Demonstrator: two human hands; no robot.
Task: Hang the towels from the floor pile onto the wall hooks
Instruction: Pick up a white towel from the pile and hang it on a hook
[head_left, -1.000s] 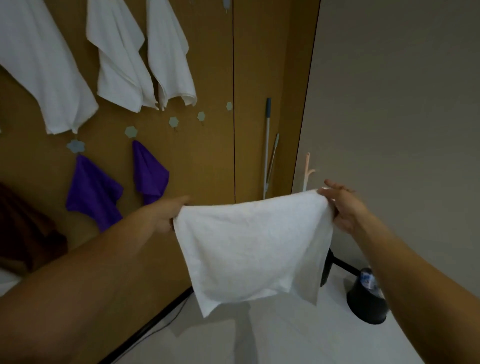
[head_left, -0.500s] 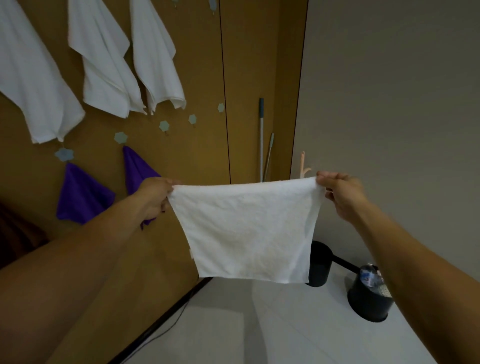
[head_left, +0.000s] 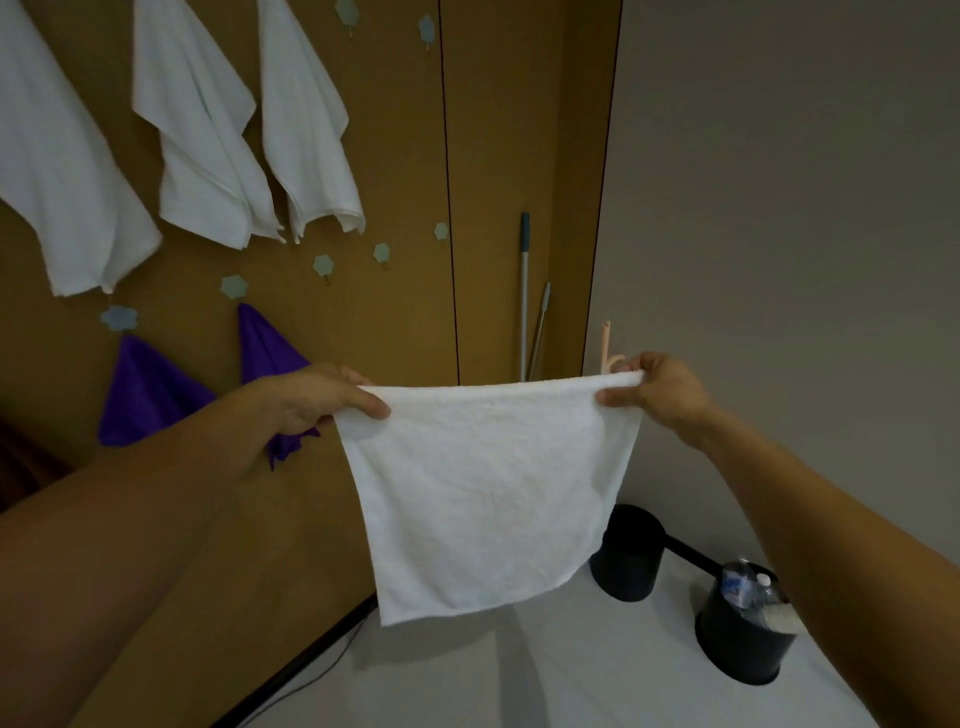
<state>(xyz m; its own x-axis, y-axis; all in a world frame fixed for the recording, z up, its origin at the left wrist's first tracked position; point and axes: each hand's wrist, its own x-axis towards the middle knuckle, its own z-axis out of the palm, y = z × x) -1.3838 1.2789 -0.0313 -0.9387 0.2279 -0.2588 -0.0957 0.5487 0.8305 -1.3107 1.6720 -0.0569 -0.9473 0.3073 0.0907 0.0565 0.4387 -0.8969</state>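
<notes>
A white towel (head_left: 483, 493) hangs spread flat in front of me, held up by its top edge. My left hand (head_left: 311, 397) pinches its top left corner and my right hand (head_left: 660, 389) pinches its top right corner. On the brown wall to the left, three white towels (head_left: 208, 140) hang from upper hooks and two purple cloths (head_left: 150, 395) hang lower down. Small pale blue flower-shaped hooks (head_left: 323, 265) with nothing on them dot the wall between them. The floor pile is out of view.
A mop handle (head_left: 524, 291) leans in the corner by the grey wall. Two black bins stand on the pale floor: one (head_left: 628, 556) behind the towel, one (head_left: 737, 639) with plastic bottles at the right. A black cable runs along the wall's base.
Both hands pulled the towel's top edge taut and level, so it now hangs flat. The view swung slightly, showing more of the hung towels at the upper left.
</notes>
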